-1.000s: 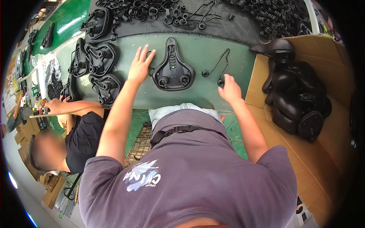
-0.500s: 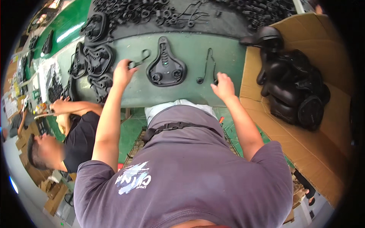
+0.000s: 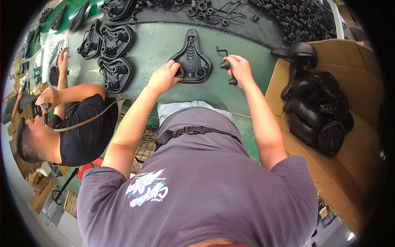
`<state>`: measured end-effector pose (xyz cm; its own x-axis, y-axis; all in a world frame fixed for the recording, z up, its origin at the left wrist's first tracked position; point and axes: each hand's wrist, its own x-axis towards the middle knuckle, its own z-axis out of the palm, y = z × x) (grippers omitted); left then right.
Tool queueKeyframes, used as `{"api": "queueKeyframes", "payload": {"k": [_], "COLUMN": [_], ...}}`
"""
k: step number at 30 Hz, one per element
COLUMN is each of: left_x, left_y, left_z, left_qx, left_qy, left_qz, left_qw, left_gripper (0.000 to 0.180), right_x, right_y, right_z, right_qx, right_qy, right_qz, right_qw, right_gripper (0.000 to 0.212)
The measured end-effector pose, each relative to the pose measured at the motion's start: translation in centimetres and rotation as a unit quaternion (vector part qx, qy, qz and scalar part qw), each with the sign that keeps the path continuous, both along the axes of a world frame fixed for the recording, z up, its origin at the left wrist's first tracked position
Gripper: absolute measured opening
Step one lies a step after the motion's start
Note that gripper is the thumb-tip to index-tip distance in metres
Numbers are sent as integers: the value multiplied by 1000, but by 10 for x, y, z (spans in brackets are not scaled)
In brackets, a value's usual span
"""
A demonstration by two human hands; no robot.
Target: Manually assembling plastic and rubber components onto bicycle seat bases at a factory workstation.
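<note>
An upturned black bicycle saddle (image 3: pixel 191 55) lies on the green tabletop, its narrow nose pointing away from me. My left hand (image 3: pixel 164 77) is closed at the saddle's wide rear left corner, fingertips pressed against a mount there. Whatever sits between those fingers is hidden. Just right of the saddle, my right hand (image 3: pixel 240 71) grips a bent black wire rail (image 3: pixel 222 52) with dark thick ends. It is held above the table, apart from the saddle, and my fingers cover part of it.
More upturned saddles (image 3: pixel 117 74) lie to the left. Along the far side, a dark mat (image 3: pixel 263 24) carries loose springs, rings and wire rails. A cardboard box (image 3: pixel 284 123) holding several black saddles stands at the right. A co-worker (image 3: pixel 88 136) works close by on the left with a tool.
My left hand has moved right, from beside the saddle onto its rear corner. My right hand has lifted the wire rail off the table. The co-worker's arms have shifted.
</note>
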<state>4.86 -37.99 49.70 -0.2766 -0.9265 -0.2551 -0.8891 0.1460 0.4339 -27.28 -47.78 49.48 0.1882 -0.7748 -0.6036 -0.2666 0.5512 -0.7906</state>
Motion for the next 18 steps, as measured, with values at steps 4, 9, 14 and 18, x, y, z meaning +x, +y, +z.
{"api": "queueKeyframes", "payload": {"k": [4,9,14,18], "left_x": [4,8,12,16], "left_y": [4,-6,-12,-13], "left_z": [-5,-12,-16,-21], "left_qx": [-29,1,90,101], "left_qy": [97,179,233,236], "left_qz": [31,60,114,115], "left_qw": [994,982,962,960], "left_gripper": [54,51,47,53], "right_x": [37,86,107,146], "right_y": [-23,-68,-84,-59], "right_z": [21,-8,12,31], "right_qx": [148,160,-95,-260], "right_qy": [-185,-130,179,350], "right_qz": [-88,-142,244,395], "right_qw": [967,968,948,809], "right_gripper": [36,46,40,48]}}
